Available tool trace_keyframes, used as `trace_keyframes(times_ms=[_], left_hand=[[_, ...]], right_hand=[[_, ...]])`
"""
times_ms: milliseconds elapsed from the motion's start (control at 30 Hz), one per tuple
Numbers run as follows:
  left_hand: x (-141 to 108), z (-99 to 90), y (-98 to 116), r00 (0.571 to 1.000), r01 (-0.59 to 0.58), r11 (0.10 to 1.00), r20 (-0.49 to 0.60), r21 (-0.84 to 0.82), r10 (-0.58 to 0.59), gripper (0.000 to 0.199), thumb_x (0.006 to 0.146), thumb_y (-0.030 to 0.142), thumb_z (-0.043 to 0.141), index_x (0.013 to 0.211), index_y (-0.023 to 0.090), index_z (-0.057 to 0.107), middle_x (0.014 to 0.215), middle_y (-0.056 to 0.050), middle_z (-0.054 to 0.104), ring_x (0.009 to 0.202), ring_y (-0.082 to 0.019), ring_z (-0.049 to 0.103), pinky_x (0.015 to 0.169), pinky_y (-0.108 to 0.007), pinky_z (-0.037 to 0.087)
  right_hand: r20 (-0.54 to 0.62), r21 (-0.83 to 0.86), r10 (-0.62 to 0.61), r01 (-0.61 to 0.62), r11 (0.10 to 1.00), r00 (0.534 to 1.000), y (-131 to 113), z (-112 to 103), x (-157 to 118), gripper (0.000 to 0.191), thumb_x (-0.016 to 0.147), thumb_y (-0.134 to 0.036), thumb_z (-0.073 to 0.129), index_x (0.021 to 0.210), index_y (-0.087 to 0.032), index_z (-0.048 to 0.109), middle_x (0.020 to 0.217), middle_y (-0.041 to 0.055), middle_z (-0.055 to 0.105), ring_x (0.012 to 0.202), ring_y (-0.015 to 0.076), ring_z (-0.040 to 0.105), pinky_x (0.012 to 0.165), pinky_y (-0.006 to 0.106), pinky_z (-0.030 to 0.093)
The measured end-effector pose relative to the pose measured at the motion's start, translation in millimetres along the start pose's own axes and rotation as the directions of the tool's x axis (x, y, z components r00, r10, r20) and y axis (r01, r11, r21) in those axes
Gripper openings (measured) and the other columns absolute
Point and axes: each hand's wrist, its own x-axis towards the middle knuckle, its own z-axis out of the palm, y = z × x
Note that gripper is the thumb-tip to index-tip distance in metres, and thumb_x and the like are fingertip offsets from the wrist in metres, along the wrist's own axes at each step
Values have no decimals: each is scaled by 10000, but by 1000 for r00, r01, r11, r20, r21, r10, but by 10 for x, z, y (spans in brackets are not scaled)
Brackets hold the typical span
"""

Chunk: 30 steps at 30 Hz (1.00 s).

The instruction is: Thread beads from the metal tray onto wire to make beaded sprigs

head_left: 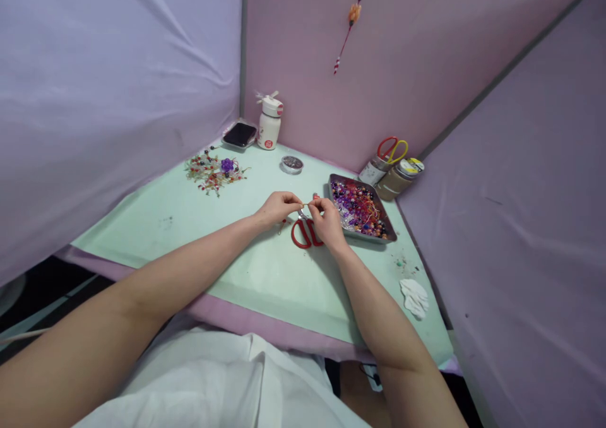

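Note:
My left hand (279,208) and my right hand (326,219) meet fingertip to fingertip above the table. Both pinch at a tiny yellowish thing between them, too small to name. Under the hands lies a pair of scissors with red handles (300,234), partly covered by my right hand. Some small reddish bits (283,227) rest on the table below my left fingers. Right beside my right hand is a metal tray (374,241) of purple, orange and dark beads with red cords (367,210).
Beaded strings (213,174) are heaped at the left. Along the back stand a phone (240,134), a white bottle (269,128), a round dish (292,165), a can of scissors (374,170) and a jar (396,180). A crumpled white cloth (415,298) lies right. A beaded cord (354,14) hangs above.

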Motion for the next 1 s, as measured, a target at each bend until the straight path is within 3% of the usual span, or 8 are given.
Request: trace_keyframes(times_ms=[267,500,667,1000], left_hand=[[-31,-5,52,1000,-6,1000,-11,1,6,167,680,283,632,747,153,714,761,-48,688,739,-154,580,683,-265,431],[-49,3,70,998,55,998,-12,17,-55,191,664,305,664,748,144,724,698,-48,671,630,-137,542,565,-253,393],[-50,28,55,996,73,997,43,2,-73,209,691,290,626,810,140,709,641,-24,612,524,-96,462,485,-233,340],[-33,39,44,998,-9,1000,60,22,7,180,698,270,550,761,148,667,680,-28,616,567,-109,474,515,-233,362]], right_hand=[[8,10,-26,26,1000,1000,5,4,-1,144,843,-286,480,778,-202,576,802,39,597,802,183,549,795,334,434],[19,8,-17,17,1000,1000,-7,-3,-7,146,842,-296,482,781,-205,578,803,36,601,793,181,549,791,334,439],[8,-1,-14,14,1000,1000,12,-3,-2,140,841,-284,479,776,-205,575,797,38,599,805,185,546,811,345,436],[13,-5,-14,14,1000,1000,-2,-3,-3,136,835,-274,476,763,-208,569,787,38,596,799,186,545,800,340,439]])
